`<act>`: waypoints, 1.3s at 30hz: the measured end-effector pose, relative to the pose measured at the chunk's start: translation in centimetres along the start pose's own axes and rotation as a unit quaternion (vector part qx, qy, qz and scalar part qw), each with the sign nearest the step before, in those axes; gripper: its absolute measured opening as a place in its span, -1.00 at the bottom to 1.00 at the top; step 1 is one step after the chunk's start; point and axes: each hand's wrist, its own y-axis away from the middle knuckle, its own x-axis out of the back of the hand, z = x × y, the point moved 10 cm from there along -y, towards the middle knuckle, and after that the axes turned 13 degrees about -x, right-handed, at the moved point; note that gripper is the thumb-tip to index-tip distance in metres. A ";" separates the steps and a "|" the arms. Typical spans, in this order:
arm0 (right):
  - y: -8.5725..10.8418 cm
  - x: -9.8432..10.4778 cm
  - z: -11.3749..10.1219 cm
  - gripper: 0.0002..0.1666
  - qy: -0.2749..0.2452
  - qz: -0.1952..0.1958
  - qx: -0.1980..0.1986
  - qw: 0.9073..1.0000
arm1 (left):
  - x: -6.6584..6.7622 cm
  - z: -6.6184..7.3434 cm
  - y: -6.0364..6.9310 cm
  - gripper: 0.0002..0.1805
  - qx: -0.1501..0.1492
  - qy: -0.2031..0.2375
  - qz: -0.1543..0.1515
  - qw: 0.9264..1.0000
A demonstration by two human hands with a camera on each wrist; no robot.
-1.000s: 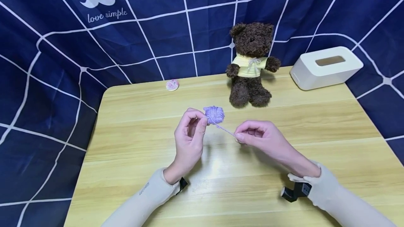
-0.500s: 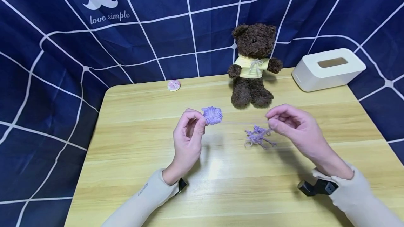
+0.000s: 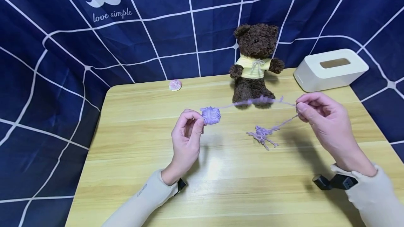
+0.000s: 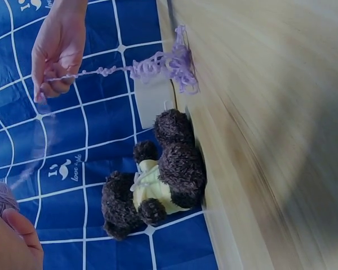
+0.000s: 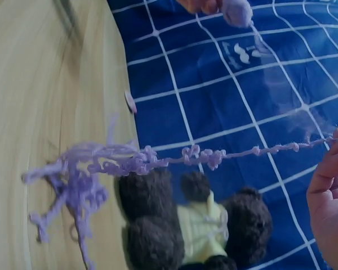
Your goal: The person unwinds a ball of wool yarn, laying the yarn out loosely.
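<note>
My left hand [image 3: 187,139] pinches a small purple yarn ball [image 3: 211,115] between thumb and fingertips, above the table. Off to the right, my right hand [image 3: 328,125] pinches a strand of the same yarn. Between the hands the strand [image 3: 243,102] runs in a blurred arc, passing in front of the bear's feet in the head view. From the right fingers a loose tail hangs down to a tangled clump of yarn [image 3: 262,134]. In the right wrist view the tangle [image 5: 81,180] shows many small loops and loose ends.
A brown teddy bear [image 3: 255,59] in a yellow top sits at the table's back edge. Right of it stands a white tissue box [image 3: 330,70]. A round pink speckled disc [image 3: 175,85] lies at the back left. Blue gridded cloth [image 3: 164,27] surrounds the wooden table [image 3: 132,164].
My right hand has moved right and away from the left, drawing a longer strand from the yarn ball. The tangled clump has come into view below it. The left hand has barely moved.
</note>
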 end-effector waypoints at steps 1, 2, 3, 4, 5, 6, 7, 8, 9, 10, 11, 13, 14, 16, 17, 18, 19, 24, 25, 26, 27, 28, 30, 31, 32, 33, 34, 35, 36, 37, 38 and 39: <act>-0.1 0.3 -0.1 -0.82 -0.007 0.000 0.003 1.000 | 0.0 0.0 0.0 -0.79 0.000 -0.001 0.000 1.000; -0.1 0.6 -0.2 -0.81 -0.015 -0.001 0.005 1.000 | 0.0 0.0 0.0 -0.77 -0.001 -0.001 0.000 1.000; -0.2 0.9 -0.3 -0.80 -0.020 0.000 0.008 1.000 | 0.0 0.0 0.1 -0.76 -0.001 0.000 0.000 1.000; -0.2 1.1 -0.4 -0.80 -0.025 0.000 0.010 1.000 | 0.0 0.0 0.1 -0.76 -0.001 0.001 0.000 1.000; -0.3 1.4 -0.4 -0.79 -0.029 0.001 0.012 1.000 | 0.0 0.0 0.1 -0.77 -0.001 0.002 0.001 1.000; -0.4 1.7 -0.4 -0.79 -0.034 0.002 0.012 0.999 | 0.0 0.0 0.1 -0.78 -0.001 0.002 0.001 1.000; -0.5 2.0 -0.4 -0.79 -0.034 0.005 0.013 0.999 | 0.0 0.0 0.1 -0.79 -0.001 0.003 0.001 1.000; -0.6 2.4 -0.5 -0.79 -0.037 0.007 0.014 0.999 | 0.0 0.0 0.1 -0.79 -0.001 0.004 0.001 1.000; -0.7 2.8 -0.5 -0.78 -0.037 0.011 0.016 0.999 | 0.0 0.1 0.1 -0.79 -0.001 0.004 0.002 1.000; -0.7 3.2 -0.5 -0.78 -0.038 0.014 0.017 0.999 | 0.0 0.1 0.1 -0.79 -0.001 0.004 0.001 1.000; -0.8 3.6 -0.5 -0.78 -0.040 0.019 0.018 0.999 | 0.1 0.0 0.1 -0.78 -0.001 0.004 0.001 1.000; -1.0 4.6 -0.6 -0.79 -0.040 0.028 0.022 0.999 | 0.1 0.1 0.1 -0.79 -0.002 0.002 0.002 1.000; -1.0 5.1 -0.6 -0.80 -0.040 0.033 0.025 0.998 | 0.2 0.1 0.1 -0.79 -0.002 0.001 0.002 1.000; -1.1 6.1 -0.5 -0.81 -0.040 0.045 0.030 0.998 | 0.3 0.0 0.1 -0.78 -0.002 0.000 0.003 1.000; -1.2 6.7 -0.5 -0.82 -0.036 0.054 0.031 0.997 | 0.3 0.0 0.1 -0.79 -0.002 -0.001 0.003 1.000; -1.2 7.3 -0.4 -0.82 -0.029 0.066 0.032 0.997 | 0.3 0.0 0.1 -0.79 -0.003 -0.001 0.004 1.000; -1.2 7.9 -0.4 -0.83 -0.019 0.080 0.032 0.996 | 0.3 0.0 0.1 -0.78 -0.003 0.000 0.004 1.000; -1.2 11.5 0.2 -0.83 0.030 0.161 0.009 0.986 | 0.4 0.0 0.2 -0.78 -0.003 -0.001 0.003 1.000; -1.2 12.1 0.3 -0.84 0.037 0.173 0.002 0.984 | 0.4 0.0 0.2 -0.78 -0.003 -0.001 0.004 1.000; -1.2 12.8 0.5 -0.84 0.043 0.182 -0.006 0.982 | 0.4 0.0 0.2 -0.78 -0.002 -0.002 0.005 1.000; -1.1 13.4 0.7 -0.84 0.053 0.192 -0.015 0.980 | 0.4 0.0 0.2 -0.78 -0.002 -0.001 0.005 1.000; -1.1 14.0 1.0 -0.85 0.064 0.201 -0.025 0.977 | 0.4 0.0 0.3 -0.79 -0.002 -0.001 0.005 1.000; -0.9 15.2 1.5 -0.84 0.089 0.219 -0.050 0.971 | 0.5 -0.1 0.3 -0.80 -0.002 -0.001 0.005 1.000; -0.7 15.8 1.7 -0.83 0.121 0.232 -0.065 0.963 | 0.4 -0.1 0.3 -0.80 -0.002 -0.001 0.004 1.000; -0.5 16.4 1.8 -0.81 0.159 0.248 -0.079 0.952 | 0.4 -0.1 0.4 -0.80 -0.001 -0.001 0.004 1.000; -0.3 16.9 1.9 -0.77 0.196 0.263 -0.095 0.940 | 0.4 -0.1 0.4 -0.80 -0.002 -0.002 0.003 1.000; -0.2 17.4 2.1 -0.73 0.236 0.275 -0.110 0.926 | 0.5 -0.1 0.4 -0.80 -0.002 -0.002 0.003 1.000; 0.0 17.8 2.3 -0.68 0.276 0.281 -0.123 0.911 | 0.5 0.0 0.4 -0.80 -0.002 -0.002 0.003 1.000; 0.1 18.0 2.5 -0.65 0.312 0.281 -0.138 0.897 | 0.5 0.0 0.4 -0.80 -0.002 -0.002 0.003 1.000; 0.1 18.1 2.8 -0.63 0.346 0.276 -0.152 0.884 | 0.5 0.0 0.4 -0.80 -0.003 -0.001 0.003 1.000; 0.1 18.1 3.3 -0.64 0.365 0.263 -0.163 0.878 | 0.5 0.0 0.4 -0.80 -0.003 -0.001 0.003 1.000; 0.1 17.8 3.9 -0.67 0.383 0.244 -0.173 0.874 | 0.5 0.0 0.4 -0.80 -0.003 0.000 0.003 1.000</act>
